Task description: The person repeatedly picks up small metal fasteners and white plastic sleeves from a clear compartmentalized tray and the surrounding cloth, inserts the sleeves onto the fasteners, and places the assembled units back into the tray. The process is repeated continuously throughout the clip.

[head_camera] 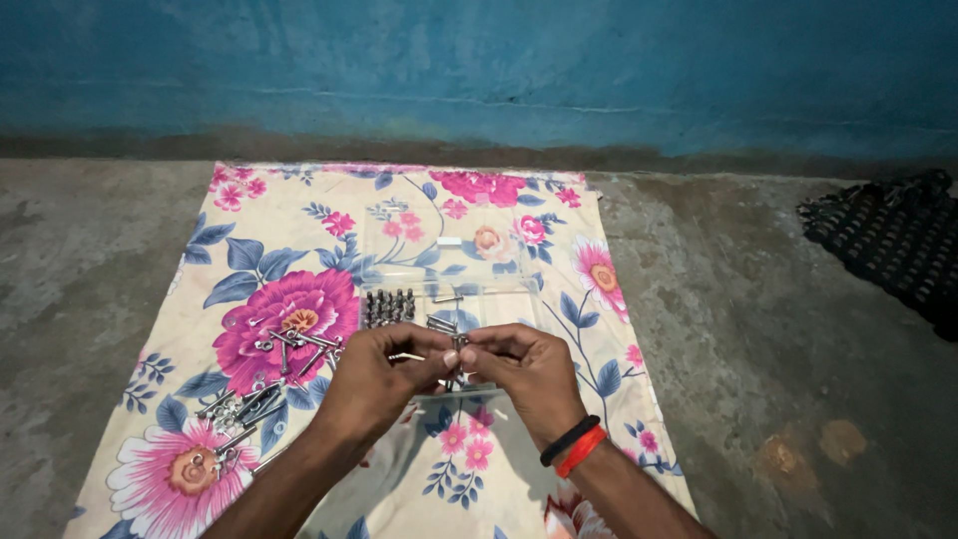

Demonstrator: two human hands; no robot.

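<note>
1. Head view: my left hand [374, 384] and my right hand [524, 369] meet over the middle of a flowered cloth [299, 250] spread on a concrete floor [778, 329].
2. Fingertips of both hands pinch one small metal bolt [456, 351] between them; the left closes on one end, the right on the other. I cannot tell whether a nut sits on it.
3. Just beyond my knuckles lies a clear plastic box [449, 262], its lid open toward the wall. My hands hide its near edge.
4. Inside the box, on its left part, a cluster of bolts stands upright [388, 306]; a few more lie loose [444, 321] just beside my fingers.
5. To my left, loose bolts and nuts [261, 384] are scattered over the pink flowers, apart from my left wrist.
6. My right wrist carries a black band and a red band [573, 446].
7. A dark perforated mat [893, 240] lies well apart on the right, near the blue wall [479, 70].
</note>
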